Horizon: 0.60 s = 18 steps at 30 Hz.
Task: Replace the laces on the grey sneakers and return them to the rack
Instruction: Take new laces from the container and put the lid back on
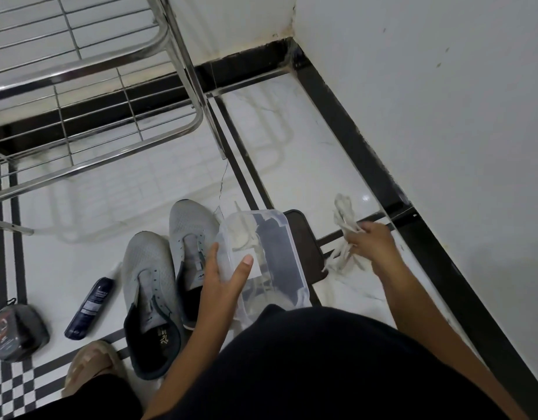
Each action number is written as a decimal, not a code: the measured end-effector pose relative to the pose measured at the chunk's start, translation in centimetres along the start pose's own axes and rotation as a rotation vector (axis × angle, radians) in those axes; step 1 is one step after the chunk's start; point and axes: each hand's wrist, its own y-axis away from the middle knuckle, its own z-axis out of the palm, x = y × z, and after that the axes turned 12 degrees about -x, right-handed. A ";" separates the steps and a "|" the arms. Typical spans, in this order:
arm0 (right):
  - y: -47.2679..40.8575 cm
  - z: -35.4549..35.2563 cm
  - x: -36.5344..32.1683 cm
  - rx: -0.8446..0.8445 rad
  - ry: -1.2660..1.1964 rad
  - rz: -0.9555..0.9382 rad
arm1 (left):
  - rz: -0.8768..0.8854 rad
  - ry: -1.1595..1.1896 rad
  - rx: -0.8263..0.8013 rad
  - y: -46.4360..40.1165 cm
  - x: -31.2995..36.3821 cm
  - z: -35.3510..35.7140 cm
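Two grey sneakers (158, 277) stand side by side on the white floor, toes pointing away, with no laces in their eyelets. My left hand (223, 275) grips the near left rim of a clear plastic box (280, 259), which is tilted and holds more whitish laces (242, 234). My right hand (372, 245) is out to the right of the box and holds a bunch of whitish laces (343, 225), loops sticking up and ends hanging down. The metal shoe rack (89, 95) stands at the upper left.
A dark spray bottle (90, 307) and a round dark tin (17, 334) lie on the floor left of the sneakers. A dark lid (307, 241) lies under the box. My foot in a beige slipper (92, 363) is bottom left. White walls meet at the corner beyond.
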 end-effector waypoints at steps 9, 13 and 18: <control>8.0 6.5 -9.7 -0.836 -0.081 0.045 | 0.125 -0.051 -0.064 -0.1 1.6 1.6; 7.5 11.9 -9.4 -0.553 0.516 -0.031 | 0.130 -0.009 -0.100 0.3 1.2 1.2; 8.6 9.2 -9.8 -0.691 0.559 -0.183 | 0.116 0.093 -0.038 0.4 0.8 0.3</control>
